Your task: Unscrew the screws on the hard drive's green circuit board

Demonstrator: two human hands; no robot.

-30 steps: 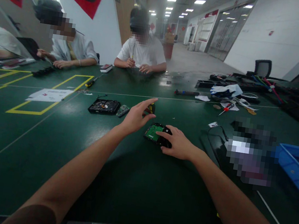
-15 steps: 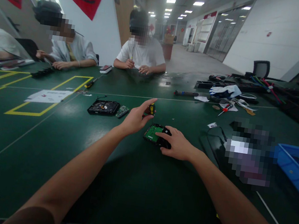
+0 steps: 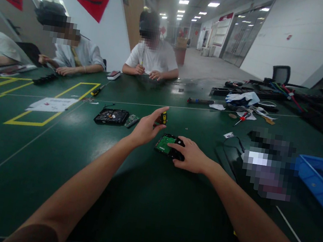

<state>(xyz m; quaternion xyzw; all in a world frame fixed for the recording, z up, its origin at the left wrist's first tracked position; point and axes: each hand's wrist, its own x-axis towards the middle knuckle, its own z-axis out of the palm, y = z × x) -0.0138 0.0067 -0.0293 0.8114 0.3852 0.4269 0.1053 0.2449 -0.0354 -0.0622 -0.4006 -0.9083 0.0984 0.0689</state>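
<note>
My left hand [image 3: 145, 130] is closed on a screwdriver with a short black-and-yellow handle [image 3: 164, 117], thumb and fingers gripping it. The screwdriver stands over the far edge of a hard drive [image 3: 164, 143]; where its tip rests is too small to make out. This drive lies on the table with its green circuit board facing up. My right hand [image 3: 192, 156] grips the drive's right end, its fingers across the black part. To the left lie a second, black hard drive [image 3: 111, 117] and a loose green circuit board [image 3: 132, 121].
A blue bin [image 3: 322, 181] stands at the right edge. Behind the right arm lie a red-handled screwdriver [image 3: 243, 118], cloth [image 3: 243, 97] and cables. A paper sheet [image 3: 51, 104] and another screwdriver [image 3: 97, 90] lie left. Several people sit across the table [image 3: 59, 170].
</note>
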